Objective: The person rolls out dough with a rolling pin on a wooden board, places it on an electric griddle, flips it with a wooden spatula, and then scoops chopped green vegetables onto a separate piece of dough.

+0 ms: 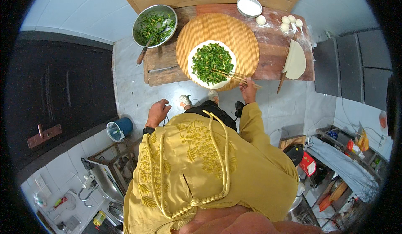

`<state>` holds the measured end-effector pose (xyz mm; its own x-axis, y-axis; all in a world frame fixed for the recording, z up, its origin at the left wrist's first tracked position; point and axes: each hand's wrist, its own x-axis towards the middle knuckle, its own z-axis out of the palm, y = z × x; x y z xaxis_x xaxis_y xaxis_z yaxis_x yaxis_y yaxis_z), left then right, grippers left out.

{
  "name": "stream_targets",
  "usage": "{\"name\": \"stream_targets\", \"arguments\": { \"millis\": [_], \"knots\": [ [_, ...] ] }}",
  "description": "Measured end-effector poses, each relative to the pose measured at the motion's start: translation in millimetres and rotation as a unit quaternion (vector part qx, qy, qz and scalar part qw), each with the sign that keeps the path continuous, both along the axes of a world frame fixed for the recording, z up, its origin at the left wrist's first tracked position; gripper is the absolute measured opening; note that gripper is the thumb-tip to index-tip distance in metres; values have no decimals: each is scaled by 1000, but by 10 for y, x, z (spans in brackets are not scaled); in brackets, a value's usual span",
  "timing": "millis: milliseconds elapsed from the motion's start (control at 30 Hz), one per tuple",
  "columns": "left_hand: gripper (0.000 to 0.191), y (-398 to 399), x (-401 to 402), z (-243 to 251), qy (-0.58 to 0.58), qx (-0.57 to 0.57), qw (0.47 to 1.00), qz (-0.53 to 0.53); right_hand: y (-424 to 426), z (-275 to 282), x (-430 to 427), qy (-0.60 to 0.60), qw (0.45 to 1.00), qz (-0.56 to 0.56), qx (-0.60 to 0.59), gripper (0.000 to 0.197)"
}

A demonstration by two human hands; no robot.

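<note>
My right hand [248,90] holds a pair of wooden chopsticks [240,77], their tips in the chopped green filling [213,61]. That filling covers most of a round, flat sheet of dough [191,58], leaving a pale rim around it. The dough lies on the near part of a round ribbed board [216,25] on the wooden table. My left hand [158,111] hangs below the table's near edge at the left, fingers loosely bent, with nothing seen in it. A metal bowl [136,30] at the table's left holds more chopped greens and a spoon with a wooden handle [142,55].
Behind the board stands a bowl of white flour [249,7], with a dough ball [260,20] beside it. Several more dough balls [285,20] sit at the back right. A folded dough sheet [295,60] hangs over a rolling pin [280,85]. A blue bucket [125,126] is at the left.
</note>
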<state>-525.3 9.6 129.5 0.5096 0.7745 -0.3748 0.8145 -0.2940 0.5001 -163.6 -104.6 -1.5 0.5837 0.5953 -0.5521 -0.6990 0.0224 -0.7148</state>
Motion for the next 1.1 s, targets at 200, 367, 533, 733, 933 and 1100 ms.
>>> {"name": "stream_targets", "arguments": {
  "millis": [200, 367, 533, 733, 933, 1100],
  "knots": [
    [26, -32, -8, 14, 37, -34, 998, 37, 266, 3, -104, 16, 998, 52, 10, 26],
    [25, -69, -39, 3, 9, -10, 999, 32, 398, -22, -197, 3, 997, 78, -17, 27],
    [25, -106, -70, 14, 20, -18, 998, 50, 458, 92, -206, -20, 992, 121, -41, 30],
    [24, -94, -109, -6, 14, -10, 999, 47, 652, 5, -305, -15, 994, 107, -3, 30],
    [24, -92, -166, 0, 23, -8, 998, 56, 643, -31, -270, -16, 995, 94, -37, 27],
    [24, -84, -186, -3, 24, -6, 998, 58, 658, -8, -174, -39, 992, 112, -39, 29]
  ]
}}
